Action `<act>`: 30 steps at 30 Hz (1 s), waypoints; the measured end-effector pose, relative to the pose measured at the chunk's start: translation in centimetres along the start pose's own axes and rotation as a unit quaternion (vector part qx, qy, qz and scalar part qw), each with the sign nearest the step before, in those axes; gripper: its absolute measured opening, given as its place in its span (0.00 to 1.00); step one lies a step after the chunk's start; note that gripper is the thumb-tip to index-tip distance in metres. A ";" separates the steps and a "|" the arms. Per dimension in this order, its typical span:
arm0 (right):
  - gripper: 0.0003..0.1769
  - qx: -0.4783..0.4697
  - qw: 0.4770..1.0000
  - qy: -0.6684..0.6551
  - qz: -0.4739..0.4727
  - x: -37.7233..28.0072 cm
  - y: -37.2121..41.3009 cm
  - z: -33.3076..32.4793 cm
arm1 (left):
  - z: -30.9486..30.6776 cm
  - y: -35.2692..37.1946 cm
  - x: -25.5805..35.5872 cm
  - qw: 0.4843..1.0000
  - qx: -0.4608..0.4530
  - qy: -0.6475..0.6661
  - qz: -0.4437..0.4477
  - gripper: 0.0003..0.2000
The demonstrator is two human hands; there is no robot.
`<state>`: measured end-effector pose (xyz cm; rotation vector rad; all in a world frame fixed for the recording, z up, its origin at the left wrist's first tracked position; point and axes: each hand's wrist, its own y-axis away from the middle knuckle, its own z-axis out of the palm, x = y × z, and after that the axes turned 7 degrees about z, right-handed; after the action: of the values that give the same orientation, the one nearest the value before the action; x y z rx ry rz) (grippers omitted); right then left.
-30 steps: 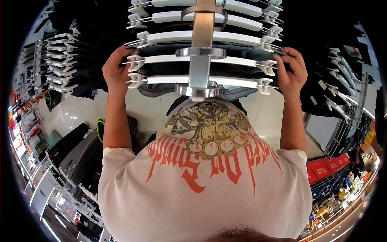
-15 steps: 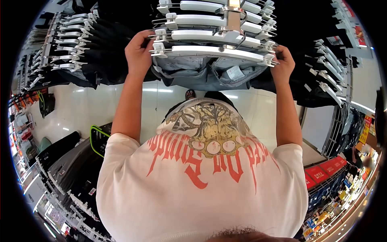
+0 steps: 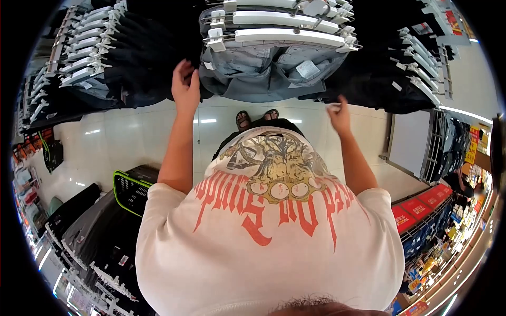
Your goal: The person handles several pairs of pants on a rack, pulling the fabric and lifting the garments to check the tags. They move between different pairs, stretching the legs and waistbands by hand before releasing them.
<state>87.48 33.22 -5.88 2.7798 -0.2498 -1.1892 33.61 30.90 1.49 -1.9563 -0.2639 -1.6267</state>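
Observation:
Grey trousers (image 3: 242, 79) hang from a white clip hanger (image 3: 292, 36) at the front of the middle rack, with their waistband facing me and a white label inside. My left hand (image 3: 185, 89) is raised just left of the trousers, its fingers loosely bent and apart, holding nothing. Lower down on the other side, my right hand (image 3: 340, 117) is off the hanger, with a finger and the thumb apart and nothing visible in it. More white hangers (image 3: 287, 20) are lined up behind the front one.
Racks of dark garments on white hangers stand on the left (image 3: 87, 55) and right (image 3: 421, 73). A black shopping basket with a green rim (image 3: 117, 192) is at my lower left. Red signs (image 3: 419, 205) top a display at the lower right. Pale tiled floor (image 3: 221, 126) lies below.
Both hands have let go of the front hanger's ends; the right has dropped down and inward, the left slightly down. The hangers and trousers now appear higher in view, and both feet show.

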 end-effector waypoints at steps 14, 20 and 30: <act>0.32 -0.268 0.896 0.130 0.328 15.1 18.9 -2.0 | -16.5 35.9 -18.6 0.606 -0.562 -0.355 -0.437 0.17; 0.28 -0.235 0.948 0.171 0.127 15.4 13.0 -1.0 | -11.1 32.1 -17.0 0.597 -0.640 -0.446 -0.188 0.14; 0.22 -0.340 0.934 -0.011 0.111 15.2 16.5 -4.7 | 10.5 27.7 -8.7 0.869 -0.357 -0.185 -0.287 0.16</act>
<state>99.40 14.29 -10.71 2.0775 -0.1148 -1.0037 54.09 15.78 -16.05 -2.9918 -0.4774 -1.8569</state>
